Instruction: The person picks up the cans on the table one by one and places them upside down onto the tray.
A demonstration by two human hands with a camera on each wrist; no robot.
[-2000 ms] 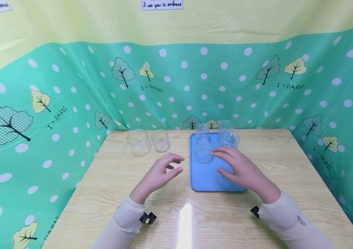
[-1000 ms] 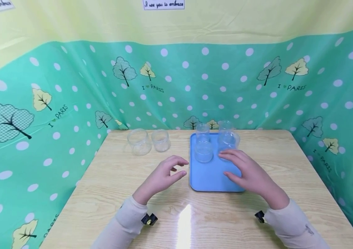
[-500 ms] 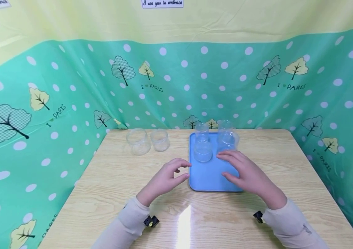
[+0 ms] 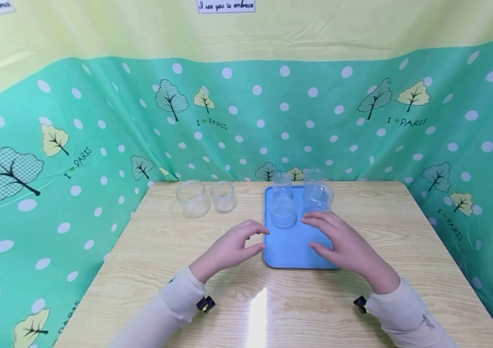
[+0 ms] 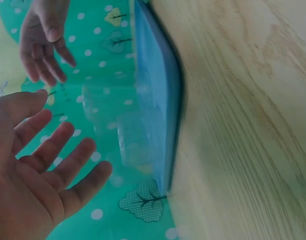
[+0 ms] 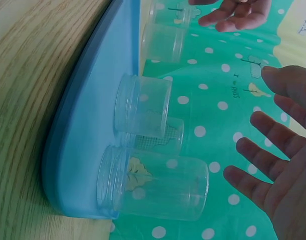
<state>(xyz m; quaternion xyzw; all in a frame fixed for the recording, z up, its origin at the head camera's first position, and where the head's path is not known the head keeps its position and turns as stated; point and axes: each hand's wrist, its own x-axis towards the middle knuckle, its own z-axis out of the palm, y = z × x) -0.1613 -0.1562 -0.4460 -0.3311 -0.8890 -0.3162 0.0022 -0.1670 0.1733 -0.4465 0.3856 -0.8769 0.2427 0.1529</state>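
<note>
My left hand (image 4: 231,246) hovers at the left edge of the blue tray (image 4: 296,251), its fingers loosely bent and holding nothing. Over the tray's right side is my right hand (image 4: 342,241), also holding nothing, its fingers spread in the right wrist view. Near its fingertips stands a short clear jar (image 4: 283,212), with a taller clear jar (image 4: 282,182) behind it. A larger clear jar (image 6: 158,184) stands with its threaded end down on the tray; in the head view the right hand partly covers the jars there.
Left of the tray, a wide clear jar (image 4: 193,200) and a smaller clear jar (image 4: 224,197) stand on the wooden table (image 4: 164,251). A patterned green and yellow curtain (image 4: 246,121) encloses the table's back and sides.
Over two seconds my left hand has drifted right to the tray's edge. My right hand has shifted slightly right and back toward me. The jars and tray stay in place.
</note>
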